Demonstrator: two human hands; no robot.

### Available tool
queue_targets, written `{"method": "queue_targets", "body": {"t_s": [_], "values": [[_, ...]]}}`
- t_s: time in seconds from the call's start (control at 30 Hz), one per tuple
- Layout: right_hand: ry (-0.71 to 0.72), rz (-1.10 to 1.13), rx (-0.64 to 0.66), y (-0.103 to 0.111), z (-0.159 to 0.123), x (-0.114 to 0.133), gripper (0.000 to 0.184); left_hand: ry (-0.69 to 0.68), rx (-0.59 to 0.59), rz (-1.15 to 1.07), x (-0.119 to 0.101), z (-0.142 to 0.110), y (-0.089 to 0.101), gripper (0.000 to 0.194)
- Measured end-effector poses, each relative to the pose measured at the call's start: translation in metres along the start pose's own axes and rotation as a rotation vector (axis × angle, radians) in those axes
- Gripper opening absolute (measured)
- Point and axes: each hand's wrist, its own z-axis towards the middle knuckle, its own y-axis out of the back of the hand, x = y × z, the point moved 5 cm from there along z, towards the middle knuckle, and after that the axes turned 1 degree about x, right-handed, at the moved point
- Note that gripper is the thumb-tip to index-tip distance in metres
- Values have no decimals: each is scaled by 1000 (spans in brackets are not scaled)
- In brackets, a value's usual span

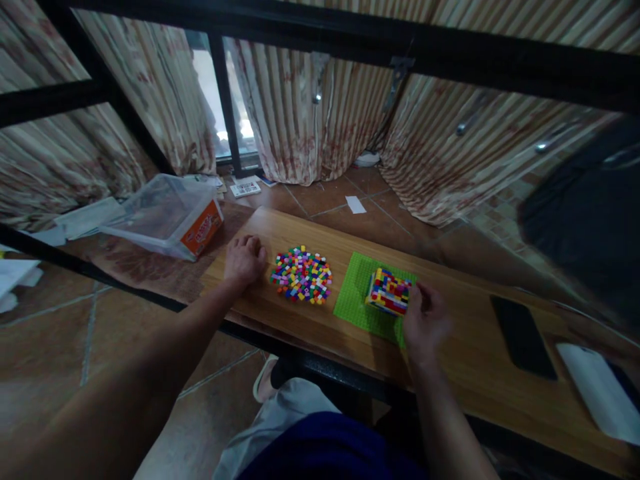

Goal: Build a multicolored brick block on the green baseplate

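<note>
My left hand (245, 260) rests on the wooden tabletop with its fingers curled in. Its palm faces down, so anything inside is hidden. Just right of it lies a loose pile of small toy bricks (301, 275) in many colours. Farther right, a hollow-looking block of multicoloured bricks (390, 291) stands on a green baseplate (353, 308). My right hand (426, 320) is at the right end of that brick block, thumb and fingers pinched together against or beside its edge. The hand is slightly blurred, and whether a small brick sits between the fingertips does not show.
A clear plastic bin (155, 217) with an orange label stands left of the wooden board (280, 230). A dark phone-like slab (523, 337) and a white object (597, 387) lie at the right. Black metal bars (320, 23) cross in front, with curtains behind.
</note>
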Motion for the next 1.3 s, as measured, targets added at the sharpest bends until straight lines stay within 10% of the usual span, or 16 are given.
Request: {"method": "queue_targets", "body": {"t_s": [0.27,0.6,1.3], "values": [[405,20,573,-66,-86,73,22,22,6,-3,-1,-1,0,30],[495,-203,590,-107,-99,67,16,26,0,-4,-2,-3,0,29],[720,-362,702,-98,-99,72,18,29,18,-9,-3,-2,1,30]]}}
